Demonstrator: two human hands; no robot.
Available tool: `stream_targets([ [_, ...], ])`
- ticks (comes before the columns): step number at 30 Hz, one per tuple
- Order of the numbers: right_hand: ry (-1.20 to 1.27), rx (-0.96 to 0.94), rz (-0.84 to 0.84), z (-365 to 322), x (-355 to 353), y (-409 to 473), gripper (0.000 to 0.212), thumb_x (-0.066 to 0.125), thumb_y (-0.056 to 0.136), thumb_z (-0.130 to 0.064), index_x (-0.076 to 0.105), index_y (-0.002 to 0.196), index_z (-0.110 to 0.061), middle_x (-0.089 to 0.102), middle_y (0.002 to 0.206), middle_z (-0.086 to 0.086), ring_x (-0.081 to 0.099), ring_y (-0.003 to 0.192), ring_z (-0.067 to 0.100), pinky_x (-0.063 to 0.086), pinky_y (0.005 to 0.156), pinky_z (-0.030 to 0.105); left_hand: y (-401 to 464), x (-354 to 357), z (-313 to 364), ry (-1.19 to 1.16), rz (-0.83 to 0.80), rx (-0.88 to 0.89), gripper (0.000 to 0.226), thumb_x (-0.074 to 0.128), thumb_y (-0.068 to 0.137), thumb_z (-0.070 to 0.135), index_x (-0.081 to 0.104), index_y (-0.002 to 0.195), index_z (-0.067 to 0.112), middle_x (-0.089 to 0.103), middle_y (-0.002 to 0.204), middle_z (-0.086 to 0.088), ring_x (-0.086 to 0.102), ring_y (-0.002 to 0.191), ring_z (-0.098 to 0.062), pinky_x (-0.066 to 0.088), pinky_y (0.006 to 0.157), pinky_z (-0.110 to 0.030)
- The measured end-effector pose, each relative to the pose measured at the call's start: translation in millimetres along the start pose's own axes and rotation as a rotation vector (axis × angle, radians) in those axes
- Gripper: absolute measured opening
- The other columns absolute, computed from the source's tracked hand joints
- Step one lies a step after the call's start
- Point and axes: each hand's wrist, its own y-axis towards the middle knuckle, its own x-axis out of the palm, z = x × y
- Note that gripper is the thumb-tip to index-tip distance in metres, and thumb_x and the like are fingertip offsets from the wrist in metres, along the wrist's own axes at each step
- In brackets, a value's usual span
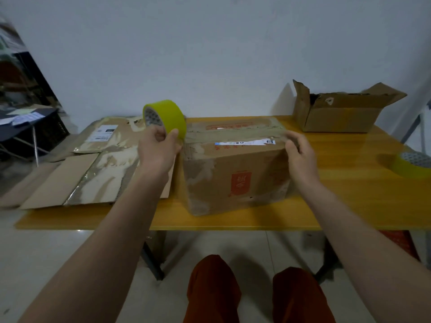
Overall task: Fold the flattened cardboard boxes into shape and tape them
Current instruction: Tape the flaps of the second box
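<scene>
Two hands work the folded box (pixel 235 169) mid-table: left hand (pixel 158 148) grips the yellow tape roll (pixel 166 117), right hand (pixel 299 152) presses curled fingers at its top seam's far end, while flattened cardboard boxes (pixel 93 159) await folding.

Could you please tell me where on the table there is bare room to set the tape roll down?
Bare tabletop lies right of the closed box, between it, the open box behind and the spare tape roll. The front edge is a narrow strip. Left of the box, flattened cardboard crowds the surface.
</scene>
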Motion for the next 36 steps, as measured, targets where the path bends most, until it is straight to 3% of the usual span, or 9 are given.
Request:
stream_targets([
  [2, -0.259, -0.013, 0.058, -5, 3, 5, 0.038, 0.039, 0.1, -0.029, 0.045, 0.136, -0.016, 0.036, 0.146, 0.005, 0.026, 0.138, 0.023, 0.026, 0.114, 0.042, 0, 0, 1, 0.001, 0.021, 0.033, 0.021, 0.061, 0.095, 0.017, 0.052, 0.076, 0.018, 0.058, 0.08, -0.002, 0.062, 0.081, -0.019, 0.055, 0.088, -0.047],
  [4, -0.432, -0.188, 0.077, -21, 15, -6, 0.042, 0.044, 0.099, -0.03, 0.044, 0.137, -0.012, 0.026, 0.152, 0.011, 0.017, 0.143, 0.027, 0.019, 0.117, 0.045, 1, 1, 1, 0.006, 0.071, 0.063, 0.023, 0.062, 0.094, 0.017, 0.05, 0.075, 0.021, 0.056, 0.074, 0.002, 0.06, 0.078, -0.019, 0.054, 0.088, -0.05],
  [10, -0.514, -0.658, -0.276, -63, 88, -59, 0.049, 0.047, 0.094, -0.037, 0.05, 0.133, -0.007, 0.038, 0.148, 0.012, 0.026, 0.141, 0.027, 0.01, 0.12, 0.041, 7, 5, -6, -0.087, 0.105, 0.11, 0.022, 0.064, 0.091, 0.014, 0.052, 0.073, 0.021, 0.055, 0.075, 0.001, 0.058, 0.079, -0.019, 0.054, 0.087, -0.052],
  [14, -0.565, -0.663, -0.272, -71, 121, -63, 0.055, 0.05, 0.089, -0.05, 0.051, 0.129, -0.012, 0.05, 0.135, 0.004, 0.039, 0.131, 0.021, 0.005, 0.12, 0.039, 1, 2, -14, -0.168, 0.102, 0.048, 0.016, 0.063, 0.092, 0.011, 0.055, 0.079, 0.017, 0.06, 0.083, -0.002, 0.065, 0.082, -0.019, 0.058, 0.082, -0.035],
  [17, -0.585, -0.711, -0.169, -65, 126, -61, 0.051, 0.048, 0.078, -0.061, 0.056, 0.104, -0.018, 0.058, 0.106, -0.001, 0.051, 0.107, 0.02, 0.021, 0.114, 0.042, -9, 1, -17, -0.248, 0.178, 0.058, 0.015, 0.061, 0.094, 0.009, 0.056, 0.082, 0.017, 0.062, 0.089, -0.006, 0.068, 0.082, -0.02, 0.057, 0.075, -0.024],
  [21, -0.509, -0.705, -0.033, -62, 124, -56, 0.042, 0.05, 0.077, -0.06, 0.051, 0.086, -0.019, 0.054, 0.091, -0.002, 0.05, 0.089, 0.02, 0.039, 0.087, 0.037, -22, 5, -21, -0.288, 0.217, 0.104, 0.017, 0.061, 0.094, 0.009, 0.055, 0.08, 0.018, 0.061, 0.086, -0.002, 0.068, 0.088, -0.024, 0.058, 0.077, -0.029],
  [27, -0.443, -0.741, 0.046, -49, 112, -54, 0.028, 0.054, 0.075, -0.041, 0.037, 0.08, -0.018, 0.04, 0.082, -0.003, 0.042, 0.081, 0.02, 0.037, 0.078, 0.035, -47, 6, -28, -0.323, 0.253, 0.08, 0.018, 0.06, 0.095, 0.016, 0.052, 0.081, 0.023, 0.063, 0.093, -0.003, 0.069, 0.09, -0.027, 0.055, 0.072, -0.03],
  [32, -0.47, -0.697, 0.038, -33, 94, -43, 0.026, 0.048, 0.073, -0.03, 0.056, 0.088, -0.01, 0.049, 0.087, 0.006, 0.044, 0.084, 0.023, 0.032, 0.073, 0.031, -69, 18, -24, -0.621, 0.392, -0.15, 0.016, 0.056, 0.097, 0.012, 0.048, 0.084, 0.015, 0.062, 0.088, 0.003, 0.068, 0.082, -0.013, 0.053, 0.068, -0.021],
  [36, -0.453, -0.657, 0.02, -18, 72, -26, 0.033, 0.046, 0.076, -0.028, 0.062, 0.099, -0.01, 0.05, 0.094, 0.006, 0.042, 0.091, 0.02, 0.036, 0.079, 0.031, -71, 10, -39, -0.641, 0.537, -0.263, 0.022, 0.054, 0.098, 0.014, 0.041, 0.08, 0.016, 0.054, 0.089, 0.003, 0.062, 0.078, -0.012, 0.053, 0.066, -0.018],
])
